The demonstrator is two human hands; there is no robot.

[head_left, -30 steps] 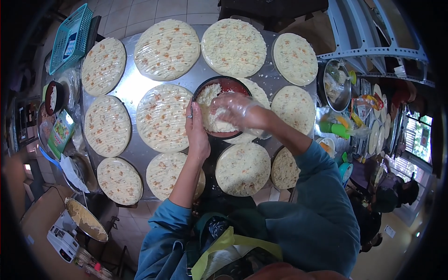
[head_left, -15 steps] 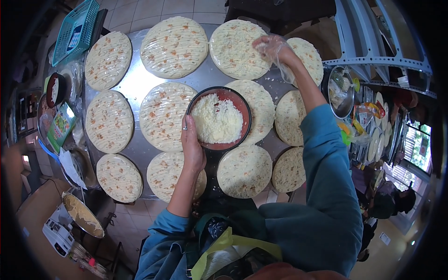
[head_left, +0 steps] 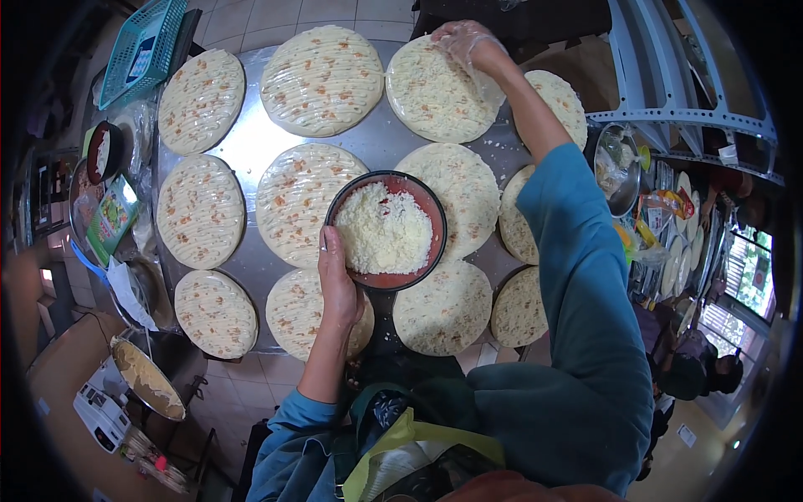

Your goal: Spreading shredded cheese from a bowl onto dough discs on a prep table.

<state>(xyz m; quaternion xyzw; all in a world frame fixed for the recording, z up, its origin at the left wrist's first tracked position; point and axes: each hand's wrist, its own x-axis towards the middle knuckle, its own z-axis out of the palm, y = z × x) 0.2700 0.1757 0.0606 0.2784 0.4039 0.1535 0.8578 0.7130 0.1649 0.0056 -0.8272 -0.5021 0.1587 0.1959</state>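
My left hand (head_left: 339, 280) grips a round reddish-brown bowl (head_left: 437, 238) with a dark rim, its thumb over the near-left edge. Grated white cheese (head_left: 383, 230) fills much of the bowl. My right hand (head_left: 467, 42), in a thin clear plastic glove, reaches over the far edge of a round flat dough base (head_left: 439, 96). Its fingers are loosely stretched out, and any crumbs under them are hidden. White crumbs coat this base and the base (head_left: 464, 197) behind the bowl. Bases on the left, such as the far-middle one (head_left: 322, 79), show creamy stripes and orange bits.
All the bases lie on a shiny metal table (head_left: 242, 138). At the left are a turquoise basket (head_left: 142, 54), a small dark bowl (head_left: 103, 152) and a green packet (head_left: 113, 219). A grey metal rack (head_left: 669, 109) and a steel bowl (head_left: 617, 167) stand to the right.
My right hand has moved farther away and slightly left, to the far edge of the base. The bowl in my left hand has shifted slightly left and nearer.
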